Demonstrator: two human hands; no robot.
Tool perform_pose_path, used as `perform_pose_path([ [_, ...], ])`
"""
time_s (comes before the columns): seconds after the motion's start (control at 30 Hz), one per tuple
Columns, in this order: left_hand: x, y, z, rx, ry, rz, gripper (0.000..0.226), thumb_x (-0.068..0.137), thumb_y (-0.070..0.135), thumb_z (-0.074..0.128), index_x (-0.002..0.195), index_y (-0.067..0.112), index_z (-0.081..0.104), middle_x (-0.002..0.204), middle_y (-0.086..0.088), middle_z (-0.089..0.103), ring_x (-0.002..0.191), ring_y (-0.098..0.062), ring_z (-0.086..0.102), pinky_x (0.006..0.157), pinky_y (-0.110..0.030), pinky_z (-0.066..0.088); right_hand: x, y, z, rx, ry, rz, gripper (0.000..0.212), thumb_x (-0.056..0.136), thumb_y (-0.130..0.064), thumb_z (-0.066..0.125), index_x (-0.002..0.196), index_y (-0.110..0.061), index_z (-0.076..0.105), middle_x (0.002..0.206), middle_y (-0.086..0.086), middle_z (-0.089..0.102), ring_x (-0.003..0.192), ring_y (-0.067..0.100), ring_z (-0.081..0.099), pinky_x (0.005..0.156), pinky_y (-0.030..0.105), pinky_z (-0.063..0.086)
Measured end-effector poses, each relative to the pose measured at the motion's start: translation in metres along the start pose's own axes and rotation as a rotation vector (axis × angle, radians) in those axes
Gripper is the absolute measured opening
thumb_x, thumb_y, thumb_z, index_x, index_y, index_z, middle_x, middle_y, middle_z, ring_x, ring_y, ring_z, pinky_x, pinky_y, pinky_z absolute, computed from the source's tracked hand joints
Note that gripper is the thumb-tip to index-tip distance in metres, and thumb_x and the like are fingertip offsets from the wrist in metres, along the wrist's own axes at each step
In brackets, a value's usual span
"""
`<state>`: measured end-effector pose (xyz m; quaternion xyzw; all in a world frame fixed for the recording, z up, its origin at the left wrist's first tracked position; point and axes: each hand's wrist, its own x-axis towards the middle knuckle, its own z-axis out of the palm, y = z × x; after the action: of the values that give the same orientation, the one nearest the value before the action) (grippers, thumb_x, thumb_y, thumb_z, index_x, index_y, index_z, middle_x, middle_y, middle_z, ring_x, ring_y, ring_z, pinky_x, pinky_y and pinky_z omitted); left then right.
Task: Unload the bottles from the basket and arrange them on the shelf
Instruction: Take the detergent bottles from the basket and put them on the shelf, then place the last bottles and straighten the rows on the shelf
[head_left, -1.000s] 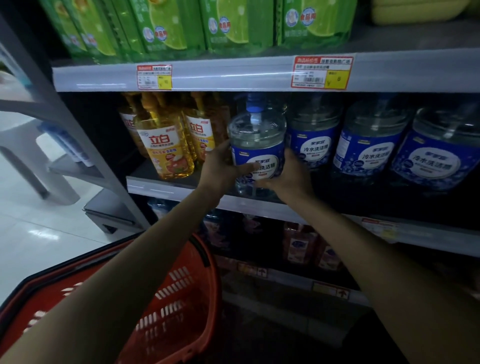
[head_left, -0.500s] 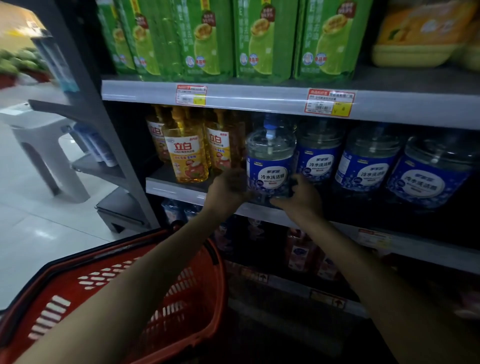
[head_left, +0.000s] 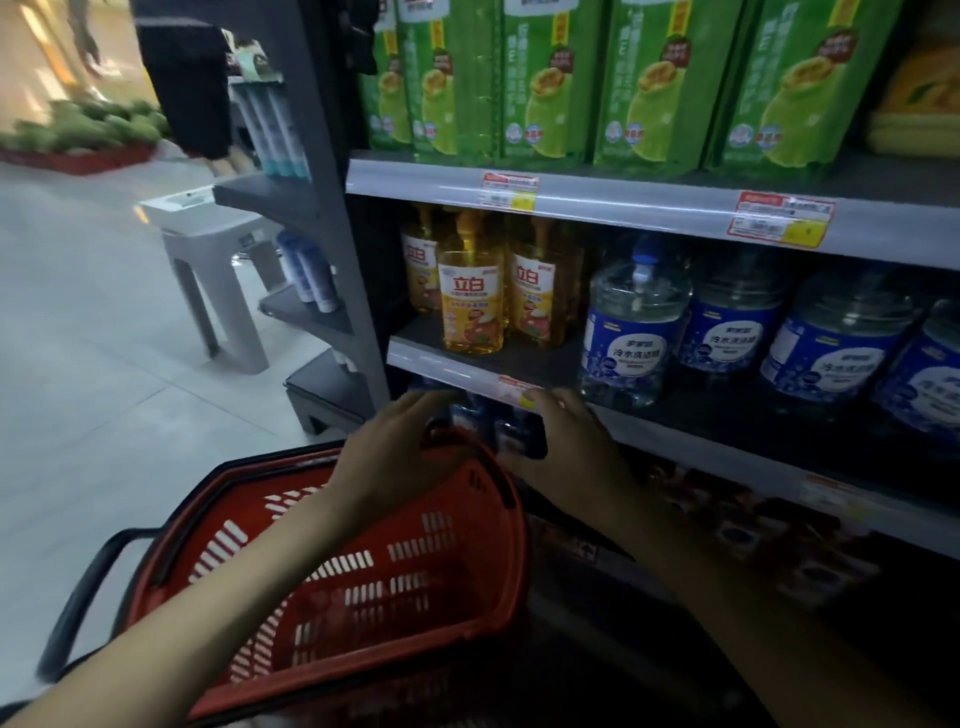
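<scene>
**Bottle near the shelf edge, both hands free below it**

Nearest, at 7 o'clock, the red basket lies under the left forearm. In the part I can see there is no bottle, though the arms cover some of it. The left hand hovers over the far rim of the basket, its fingers spread and released, grasping nothing. The right hand, at 5 o'clock, reaches toward the front edge of the middle shelf. Its fingers are straight and also released, with the tips near the price tag; whether they touch it I cannot tell. Farther, at 3 o'clock, the clear bottle with the blue label stands upright on this shelf. It is at the left end of a row of similar bottles and seems to sit more forward than they do.

In my judgement, the main danger is this forward position: a careless lift of the right hand could knock the bottle's base and tip it off the shelf. If the bottle is slid left, it may push the yellow bottles at 12 o'clock. The left forearm could also catch the basket rim and tilt the basket
</scene>
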<state>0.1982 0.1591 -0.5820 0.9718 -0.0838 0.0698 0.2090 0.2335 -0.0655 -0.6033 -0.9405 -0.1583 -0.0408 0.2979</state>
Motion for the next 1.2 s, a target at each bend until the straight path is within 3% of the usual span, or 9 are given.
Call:
perform_pose_path([
  [0.1,-0.032,-0.033,-0.006,0.175,0.014,0.019,0.074,0.089,0.064,0.061,0.154,0.036,0.037,0.156,0.004,0.044,0.138,-0.022,0.047,0.106,-0.045,0.048,-0.004,-0.003,0.02,-0.126,-0.122,-0.037,0.099,0.079,-0.081,0.053,0.158,-0.03,0.024,0.167,0.004,0.017,0.154,0.028,0.018,0.12,0.054,0.03],
  [0.23,-0.08,-0.085,0.0,0.336,0.003,-0.032,0.081,0.084,0.075,0.04,0.155,0.036,0.038,0.158,0.0,0.044,0.146,-0.026,0.04,0.118,-0.051,0.035,-0.011,-0.005,0.047,-0.21,-0.263,-0.104,0.093,0.09,-0.075,0.05,0.162,-0.038,0.005,0.171,0.003,-0.011,0.157,0.028,-0.016,0.127,0.056,0.003],
  [0.4,-0.132,-0.142,0.025,0.466,-0.124,-0.273,0.09,0.081,0.08,0.021,0.159,0.034,0.031,0.161,-0.008,0.039,0.151,-0.032,0.033,0.12,-0.061,0.027,-0.009,0.0,0.095,-0.379,-0.39,-0.169,0.083,0.097,-0.07,0.038,0.164,-0.034,0.004,0.17,0.011,-0.015,0.155,0.035,-0.021,0.127,0.052,-0.006],
  [0.6,-0.196,-0.182,0.06,0.481,-0.149,-0.6,0.088,0.086,0.081,0.01,0.155,0.035,0.039,0.151,-0.004,0.053,0.144,-0.033,0.041,0.116,-0.069,0.012,-0.009,0.015,0.135,-0.509,-0.538,-0.147,0.081,0.096,-0.074,0.027,0.164,-0.033,0.007,0.171,0.012,-0.014,0.156,0.032,-0.019,0.126,0.052,-0.008],
  [0.7,-0.21,-0.177,0.069,0.418,-0.106,-0.641,0.093,0.089,0.081,-0.002,0.151,0.032,0.047,0.132,0.0,0.068,0.133,-0.023,0.055,0.122,-0.064,0.002,-0.017,0.022,0.149,-0.607,-0.536,-0.211,0.099,0.079,-0.092,0.01,0.16,-0.036,0.025,0.172,0.009,0.006,0.158,0.028,-0.007,0.122,0.056,-0.018],
  [0.77,-0.211,-0.177,0.069,0.429,-0.072,-0.625,0.084,0.093,0.077,0.005,0.144,0.034,0.056,0.123,0.006,0.072,0.126,-0.018,0.06,0.122,-0.064,0.002,-0.019,0.024,0.154,-0.581,-0.478,-0.23,0.098,0.077,-0.094,0.007,0.151,-0.04,0.042,0.167,0.001,0.026,0.158,0.023,0.009,0.121,0.054,-0.021],
  [0.9,-0.206,-0.204,0.064,0.451,0.015,-0.567,0.064,0.098,0.071,0.023,0.133,0.035,0.064,0.117,0.011,0.072,0.119,-0.014,0.063,0.123,-0.058,0.009,-0.018,0.016,0.166,-0.421,-0.357,-0.19,0.096,0.077,-0.094,0.007,0.133,-0.037,0.061,0.149,-0.005,0.053,0.149,0.018,0.033,0.124,0.051,-0.012],
  [1.07,-0.195,-0.252,0.035,0.485,0.179,-0.668,0.052,0.097,0.046,0.058,0.138,0.014,0.06,0.125,-0.011,0.067,0.119,-0.033,0.058,0.111,-0.054,0.036,-0.034,-0.035,0.19,-0.35,-0.302,-0.104,0.079,0.082,-0.084,0.021,0.126,-0.037,0.066,0.145,-0.003,0.055,0.146,0.022,0.036,0.123,0.053,-0.011],
  [1.2,-0.195,-0.223,0.046,0.411,0.2,-0.652,0.05,0.1,0.047,0.054,0.139,0.017,0.059,0.127,-0.007,0.066,0.121,-0.029,0.057,0.113,-0.053,0.034,-0.04,-0.061,0.206,-0.161,-0.298,-0.203,0.063,0.084,-0.071,0.035,0.127,-0.036,0.065,0.148,-0.002,0.051,0.146,0.021,0.037,0.125,0.059,0.003],
])
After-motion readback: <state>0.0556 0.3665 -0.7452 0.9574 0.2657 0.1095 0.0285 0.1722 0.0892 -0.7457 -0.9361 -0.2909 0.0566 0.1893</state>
